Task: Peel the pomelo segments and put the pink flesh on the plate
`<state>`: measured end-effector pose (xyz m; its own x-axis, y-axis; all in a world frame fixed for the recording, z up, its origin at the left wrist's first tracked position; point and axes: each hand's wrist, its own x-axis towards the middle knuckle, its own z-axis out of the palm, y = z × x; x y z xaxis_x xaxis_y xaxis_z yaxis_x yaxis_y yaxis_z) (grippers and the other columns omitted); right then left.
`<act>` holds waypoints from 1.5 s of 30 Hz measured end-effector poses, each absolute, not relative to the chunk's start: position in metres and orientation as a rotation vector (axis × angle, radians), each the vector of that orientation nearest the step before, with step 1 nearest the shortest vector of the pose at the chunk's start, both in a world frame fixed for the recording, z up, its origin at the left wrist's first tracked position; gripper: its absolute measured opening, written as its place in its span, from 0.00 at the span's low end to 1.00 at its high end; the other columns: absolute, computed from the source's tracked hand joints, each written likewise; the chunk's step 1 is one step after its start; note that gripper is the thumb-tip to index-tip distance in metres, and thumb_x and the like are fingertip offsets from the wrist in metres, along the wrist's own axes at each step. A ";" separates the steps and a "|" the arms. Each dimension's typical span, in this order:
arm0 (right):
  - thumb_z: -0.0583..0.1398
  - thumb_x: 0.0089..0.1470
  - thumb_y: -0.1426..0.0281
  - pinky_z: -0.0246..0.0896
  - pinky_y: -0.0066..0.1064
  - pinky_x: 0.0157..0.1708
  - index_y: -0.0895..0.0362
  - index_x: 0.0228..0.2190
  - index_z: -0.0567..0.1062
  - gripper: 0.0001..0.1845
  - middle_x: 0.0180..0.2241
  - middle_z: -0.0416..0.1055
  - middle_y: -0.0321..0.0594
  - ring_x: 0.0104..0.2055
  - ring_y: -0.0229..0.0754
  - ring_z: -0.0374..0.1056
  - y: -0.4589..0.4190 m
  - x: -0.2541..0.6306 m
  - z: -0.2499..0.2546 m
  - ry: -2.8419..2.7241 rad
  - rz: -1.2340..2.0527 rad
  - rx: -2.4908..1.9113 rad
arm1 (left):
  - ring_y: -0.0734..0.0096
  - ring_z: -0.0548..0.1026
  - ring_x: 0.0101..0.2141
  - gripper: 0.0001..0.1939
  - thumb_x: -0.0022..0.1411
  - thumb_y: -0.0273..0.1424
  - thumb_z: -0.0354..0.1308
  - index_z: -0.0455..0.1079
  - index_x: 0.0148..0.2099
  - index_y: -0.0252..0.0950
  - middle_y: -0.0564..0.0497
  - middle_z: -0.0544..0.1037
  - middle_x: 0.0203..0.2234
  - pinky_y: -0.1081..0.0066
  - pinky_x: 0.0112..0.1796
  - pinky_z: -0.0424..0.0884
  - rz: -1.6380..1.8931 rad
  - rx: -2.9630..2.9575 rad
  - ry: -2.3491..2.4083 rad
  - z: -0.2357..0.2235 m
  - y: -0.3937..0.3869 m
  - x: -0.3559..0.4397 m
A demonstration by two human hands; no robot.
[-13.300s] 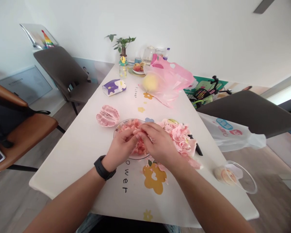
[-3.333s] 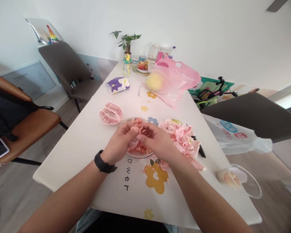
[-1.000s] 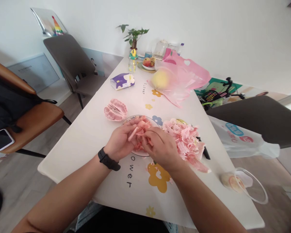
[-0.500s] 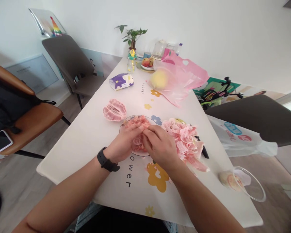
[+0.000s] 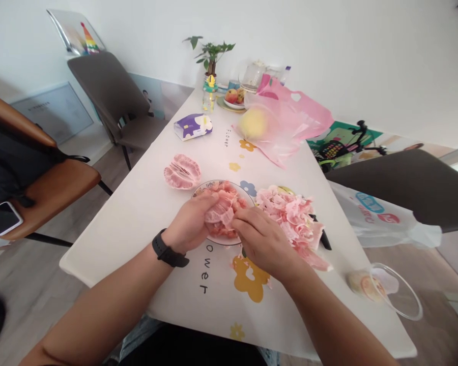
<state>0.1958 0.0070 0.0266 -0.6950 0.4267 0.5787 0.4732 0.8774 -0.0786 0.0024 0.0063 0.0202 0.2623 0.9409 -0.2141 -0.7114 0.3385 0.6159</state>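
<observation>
My left hand [image 5: 189, 224] is shut on a pink pomelo segment [image 5: 221, 211], partly stripped of its membrane, above a round plate [image 5: 213, 187]. More torn pink pulp [image 5: 223, 233] lies on that plate. My right hand [image 5: 263, 238] rests just below and right of the segment, its fingertips close to it, holding nothing visible. A heap of pale pink pomelo peel and membrane [image 5: 288, 216] lies right of my right hand. Further left sits a section of pomelo flesh [image 5: 182, 172]. A yellow whole pomelo [image 5: 254, 123] lies against a pink plastic bag [image 5: 290, 119].
A black knife handle [image 5: 325, 240] pokes from under the heap. A glass bowl [image 5: 397, 292] stands near the table's right edge. A purple-and-white tissue pack [image 5: 193, 126] and a fruit plate [image 5: 232, 99] sit further along the white table [image 5: 118, 259]. Chairs flank it.
My hands have parted. The right hand has moved down and to the right, away from the segment, and the left hand now shows the segment more openly. The head view has shifted slightly.
</observation>
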 end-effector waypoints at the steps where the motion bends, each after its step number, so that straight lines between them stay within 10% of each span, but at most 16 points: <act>1: 0.54 0.64 0.84 0.75 0.41 0.47 0.54 0.46 0.75 0.17 0.43 0.77 0.45 0.46 0.47 0.73 0.005 0.199 0.026 -2.435 -0.098 -0.646 | 0.65 0.81 0.34 0.09 0.68 0.30 0.62 0.81 0.42 0.29 0.43 0.84 0.34 0.68 0.38 0.77 1.178 0.441 0.616 0.022 0.008 0.001; 7: 0.55 0.65 0.81 0.77 0.39 0.42 0.52 0.44 0.75 0.15 0.45 0.78 0.46 0.45 0.46 0.76 -0.004 0.220 0.023 -2.451 -0.037 -0.766 | 0.70 0.77 0.28 0.12 0.71 0.31 0.59 0.79 0.39 0.29 0.43 0.81 0.30 0.75 0.23 0.67 1.345 0.379 0.730 0.030 0.018 -0.013; 25: 0.62 0.61 0.58 0.61 0.34 0.26 0.52 0.31 0.78 0.12 0.24 0.74 0.36 0.25 0.42 0.67 -0.002 0.265 0.035 -1.806 0.600 -1.694 | 0.71 0.75 0.25 0.09 0.65 0.30 0.63 0.81 0.37 0.29 0.47 0.79 0.28 0.72 0.26 0.72 1.300 0.414 0.706 0.026 0.017 -0.010; 45: 0.66 0.58 0.52 0.62 0.33 0.29 0.53 0.31 0.76 0.17 0.29 0.74 0.34 0.26 0.38 0.67 0.026 0.211 0.041 -1.689 1.237 -1.448 | 0.70 0.76 0.25 0.11 0.68 0.28 0.60 0.83 0.40 0.30 0.46 0.82 0.28 0.71 0.29 0.75 1.245 0.450 0.641 0.029 0.015 -0.011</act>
